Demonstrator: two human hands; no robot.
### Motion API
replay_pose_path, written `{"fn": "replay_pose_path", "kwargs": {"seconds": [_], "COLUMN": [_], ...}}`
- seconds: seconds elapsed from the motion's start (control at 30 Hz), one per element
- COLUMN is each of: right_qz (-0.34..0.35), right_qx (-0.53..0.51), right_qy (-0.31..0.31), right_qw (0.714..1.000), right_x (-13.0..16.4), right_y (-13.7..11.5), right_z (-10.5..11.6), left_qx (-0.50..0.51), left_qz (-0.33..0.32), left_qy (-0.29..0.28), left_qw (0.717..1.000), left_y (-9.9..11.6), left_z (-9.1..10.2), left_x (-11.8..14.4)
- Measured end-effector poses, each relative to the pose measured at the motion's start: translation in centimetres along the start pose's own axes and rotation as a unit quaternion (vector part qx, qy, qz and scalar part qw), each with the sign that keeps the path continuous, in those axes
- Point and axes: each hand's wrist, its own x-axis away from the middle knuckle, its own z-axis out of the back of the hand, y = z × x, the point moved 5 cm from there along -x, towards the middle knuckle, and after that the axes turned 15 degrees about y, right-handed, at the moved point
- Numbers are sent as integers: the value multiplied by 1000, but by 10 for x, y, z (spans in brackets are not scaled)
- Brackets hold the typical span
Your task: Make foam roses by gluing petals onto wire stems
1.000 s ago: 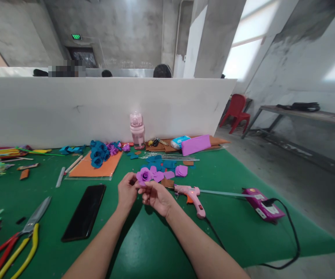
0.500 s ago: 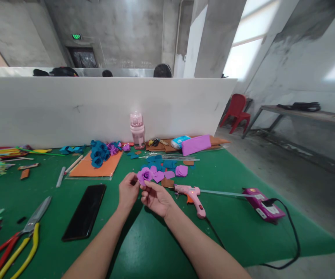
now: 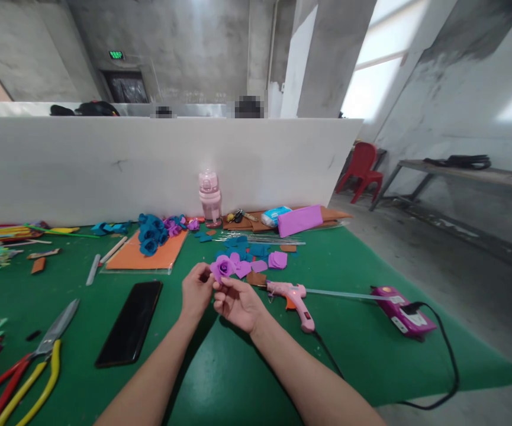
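While both hands meet at frame centre, the left hand (image 3: 196, 291) and right hand (image 3: 237, 302) pinch a purple foam rose (image 3: 222, 267) between closed fingertips, above the green worktop (image 3: 238, 373). Loose purple petals (image 3: 260, 263) lie just behind; a pink glue gun (image 3: 295, 297) lies right, a black phone (image 3: 129, 322) left.

A soft, matt purple foam flower (image 3: 222, 267) was held by bare fingers. At 3 o'clock from it, a glossy pink plastic glue gun (image 3: 295, 297) was seen. The table (image 3: 238, 378) was covered in matt green felt. At 8 o'clock, a shiny black glass phone (image 3: 129, 323) and smooth metal scissors (image 3: 55, 329) were laid.
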Motion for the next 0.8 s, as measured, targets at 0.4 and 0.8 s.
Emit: {"fn": "replay_pose_path", "kwargs": {"seconds": [0.4,0.8], "right_qz": [143,180], "right_qx": [179,214], "right_qy": [59,55], "right_qw": [972,959], "right_x": [3,5], "right_y": [-26,-21], "right_z": [6,-2], "left_qx": [99,177], "left_qz": [60,84], "left_qy": [48,40], "left_qw": [992,980], "left_y": [-7,1], "left_z": [7,6], "left_x": [-8,-4]}}
